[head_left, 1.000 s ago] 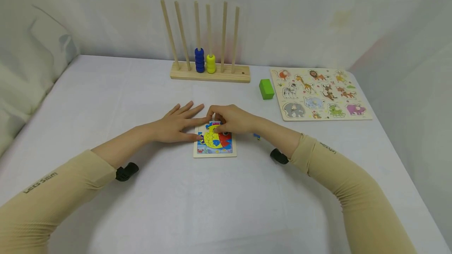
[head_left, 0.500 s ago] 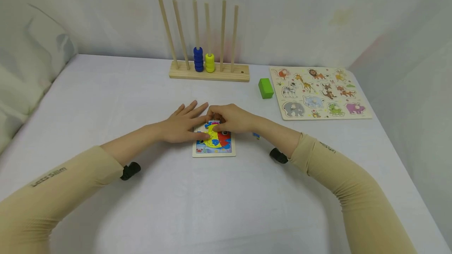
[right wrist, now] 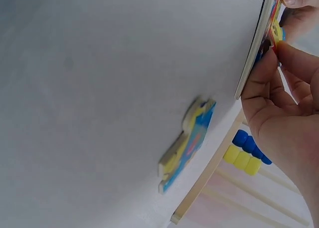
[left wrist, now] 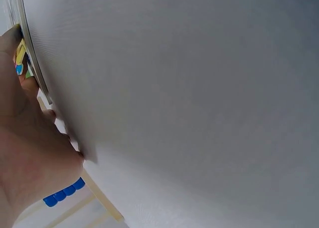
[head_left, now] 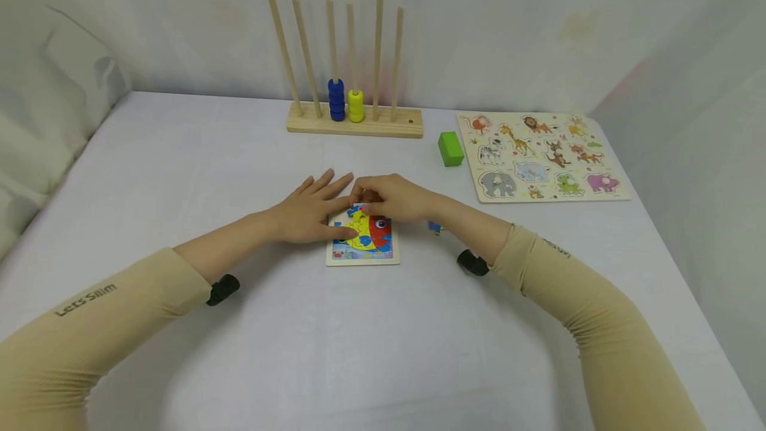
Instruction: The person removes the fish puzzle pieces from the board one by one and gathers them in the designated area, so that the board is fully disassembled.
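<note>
A small jigsaw board with a yellow and red fish lies flat at mid-table. My left hand rests at its left side with fingers spread, its thumb on the fish. At the board's top edge, my right hand has curled fingers and pinches a yellow and blue puzzle piece between thumb and finger. The piece looks tilted over the board in the right wrist view; its far side is hidden by the fingers. A loose puzzle piece, blue and yellow, lies on the table near the right wrist.
Behind the hands stands a wooden peg rack with blue beads and yellow beads. Right of it are a green block and an animal peg puzzle. White cloth covers the table.
My left thumb has slid right, further onto the fish. My right hand has shifted slightly up, its thumb drawing back so more of the red fish head shows.
</note>
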The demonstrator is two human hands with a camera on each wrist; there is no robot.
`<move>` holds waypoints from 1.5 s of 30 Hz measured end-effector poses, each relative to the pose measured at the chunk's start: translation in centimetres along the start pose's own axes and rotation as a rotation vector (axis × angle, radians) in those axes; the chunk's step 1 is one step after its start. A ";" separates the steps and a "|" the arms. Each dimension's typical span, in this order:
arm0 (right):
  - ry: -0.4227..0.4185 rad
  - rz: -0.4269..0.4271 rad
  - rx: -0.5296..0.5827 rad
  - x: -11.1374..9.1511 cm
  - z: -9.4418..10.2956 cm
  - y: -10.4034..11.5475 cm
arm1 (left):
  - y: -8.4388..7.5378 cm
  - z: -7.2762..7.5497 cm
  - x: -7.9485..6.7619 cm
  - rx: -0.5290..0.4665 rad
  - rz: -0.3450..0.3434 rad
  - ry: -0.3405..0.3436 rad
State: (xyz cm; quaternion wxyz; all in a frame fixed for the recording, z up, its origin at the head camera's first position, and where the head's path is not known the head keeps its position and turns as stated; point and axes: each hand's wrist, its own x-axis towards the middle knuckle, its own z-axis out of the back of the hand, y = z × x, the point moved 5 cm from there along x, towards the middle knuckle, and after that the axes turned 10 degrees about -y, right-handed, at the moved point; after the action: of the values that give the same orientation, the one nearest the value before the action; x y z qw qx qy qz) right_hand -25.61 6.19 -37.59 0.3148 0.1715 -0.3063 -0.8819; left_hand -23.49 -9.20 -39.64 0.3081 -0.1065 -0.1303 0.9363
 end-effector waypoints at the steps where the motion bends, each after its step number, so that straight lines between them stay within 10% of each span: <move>1: -0.001 -0.009 0.009 0.0 0.1 -0.1 | 0.0 0.0 0.0 -0.001 -0.003 -0.003; 19: -0.048 -0.041 0.161 -2.5 3.2 -0.8 | 0.0 -0.2 0.2 0.010 -0.003 -0.007; 45: -0.066 -0.254 0.104 -11.1 8.4 -8.6 | -0.1 -0.2 -0.1 0.003 -0.009 -0.017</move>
State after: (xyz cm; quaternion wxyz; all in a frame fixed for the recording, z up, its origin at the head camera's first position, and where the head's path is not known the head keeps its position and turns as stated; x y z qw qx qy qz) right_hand -25.40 22.41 -35.65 0.1809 0.1958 -0.3375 -0.9028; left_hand -23.30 -9.12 -39.77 0.3116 -0.0975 -0.1320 0.9359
